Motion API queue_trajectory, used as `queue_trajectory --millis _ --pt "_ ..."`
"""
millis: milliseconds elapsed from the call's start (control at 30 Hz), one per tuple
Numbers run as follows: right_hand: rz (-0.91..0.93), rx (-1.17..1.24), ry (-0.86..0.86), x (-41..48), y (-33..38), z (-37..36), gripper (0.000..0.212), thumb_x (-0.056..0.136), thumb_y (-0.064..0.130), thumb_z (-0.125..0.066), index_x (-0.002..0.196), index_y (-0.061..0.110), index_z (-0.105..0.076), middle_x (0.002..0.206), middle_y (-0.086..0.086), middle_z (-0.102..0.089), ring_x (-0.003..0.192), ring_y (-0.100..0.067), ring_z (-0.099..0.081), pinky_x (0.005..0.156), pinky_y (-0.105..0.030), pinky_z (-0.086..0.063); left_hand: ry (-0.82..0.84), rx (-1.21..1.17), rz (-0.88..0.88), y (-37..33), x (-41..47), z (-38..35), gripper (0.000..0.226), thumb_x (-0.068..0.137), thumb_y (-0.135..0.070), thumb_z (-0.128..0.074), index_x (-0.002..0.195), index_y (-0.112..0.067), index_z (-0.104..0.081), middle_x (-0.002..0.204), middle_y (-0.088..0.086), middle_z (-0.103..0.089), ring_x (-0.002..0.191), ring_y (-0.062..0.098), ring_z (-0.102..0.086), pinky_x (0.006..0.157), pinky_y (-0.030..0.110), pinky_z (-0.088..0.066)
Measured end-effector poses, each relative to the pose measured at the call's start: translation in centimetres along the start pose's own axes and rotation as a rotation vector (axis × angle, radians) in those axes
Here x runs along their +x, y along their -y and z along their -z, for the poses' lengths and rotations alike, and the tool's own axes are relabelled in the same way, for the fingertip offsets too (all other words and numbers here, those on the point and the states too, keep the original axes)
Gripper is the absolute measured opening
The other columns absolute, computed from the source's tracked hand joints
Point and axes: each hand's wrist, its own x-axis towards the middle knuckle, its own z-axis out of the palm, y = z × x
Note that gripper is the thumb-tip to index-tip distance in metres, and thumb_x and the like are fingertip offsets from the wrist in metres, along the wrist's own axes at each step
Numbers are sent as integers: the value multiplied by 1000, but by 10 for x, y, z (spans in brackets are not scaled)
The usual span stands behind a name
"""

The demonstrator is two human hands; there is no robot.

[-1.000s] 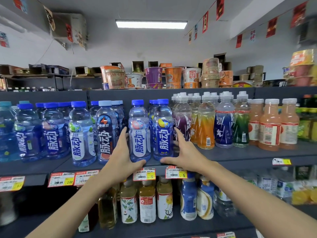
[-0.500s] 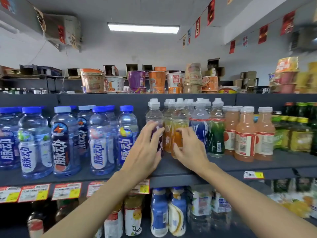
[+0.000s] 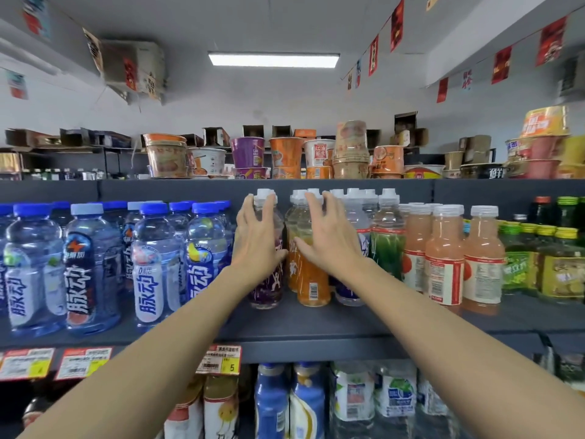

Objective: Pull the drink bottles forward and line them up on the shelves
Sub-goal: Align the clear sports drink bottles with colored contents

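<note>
Purple-drink bottle [image 3: 266, 289] stands on the shelf [image 3: 300, 324] behind our left grip [image 3: 256, 245]; the orange bottle [image 3: 311, 280] at its 3 o'clock sits behind our right grip [image 3: 329, 242]. Both grips lie released, fingers straight against the bottles.

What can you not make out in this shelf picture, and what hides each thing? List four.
Head view only.
The purple bottle: label covered by the left hand.
The orange bottle: upper half covered by the right hand.
The price tag: small print blurred.
The lower-shelf blue bottles: cut off by the bottom edge.
</note>
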Motion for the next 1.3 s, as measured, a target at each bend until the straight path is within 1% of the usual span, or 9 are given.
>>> queue_trajectory --millis 133,467,633,733,800,900,1033,1100,1300 --pt "-47 17 107 13 1 -1 104 86 49 -74 160 28 -3 161 -26 -19 143 -42 -34 101 -46 -49 32 -71 12 4 5 0 111 75 -15 -83 156 -33 -11 153 14 -13 133 44 -36 96 51 -50" --pt "-37 175 185 25 -6 17 107 71 36 -88 155 23 -21 141 -13 -36 120 -32 -54 94 -38 -53 76 -192 17 2 9 8 112 64 -17 -86 150 -35 -16 132 12 -37 117 37 -45 97 47 -48" --pt "14 261 236 19 -21 35 107 66 41 -86 150 37 -21 142 -3 -37 90 -11 -58 66 -19 -43 70 -279 -64 1 0 20 108 64 -18 -82 147 -38 -18 122 3 -38 104 28 -50 85 35 -46" --pt "38 353 242 12 -33 46 102 63 43 -86 145 43 -24 146 5 -37 109 -14 -56 83 -23 -47 97 -325 -124 1 -5 33 104 65 -23 -82 145 -41 -18 120 -1 -38 92 17 -55 71 22 -40" --pt "35 461 254 8 -41 54 99 63 39 -87 139 49 -24 141 9 -38 111 -21 -59 76 -19 -48 166 -348 -148 2 -4 43 104 67 -26 -85 144 -41 -17 127 0 -39 87 11 -57 72 20 -41" --pt "18 547 306 6 -49 63 107 66 30 -88 142 52 -15 141 0 -39 102 -23 -67 71 -27 -57 257 -315 -168 1 3 56 103 69 -30 -88 144 -35 -18 137 0 -33 98 11 -57 80 14 -42" --pt "29 350 225 8 -43 66 116 65 67 -83 154 34 -17 159 1 -31 136 -16 -43 107 -39 -44 169 -144 -232 -12 12 66 106 67 -49 -87 147 -17 -25 146 3 -25 133 22 -36 108 36 -41" --pt "28 205 163 9 -37 65 116 62 77 -78 153 30 -24 153 0 -37 136 -22 -44 106 -46 -46 180 -52 -241 -17 15 68 115 66 -51 -87 152 -13 -21 150 6 -24 139 25 -32 108 42 -43" --pt "-28 283 152 9 -35 61 110 63 56 -87 151 29 -28 152 3 -39 132 -21 -47 103 -42 -48 186 38 -260 -16 15 70 119 63 -51 -90 153 -9 -23 148 7 -29 137 26 -32 113 44 -37"
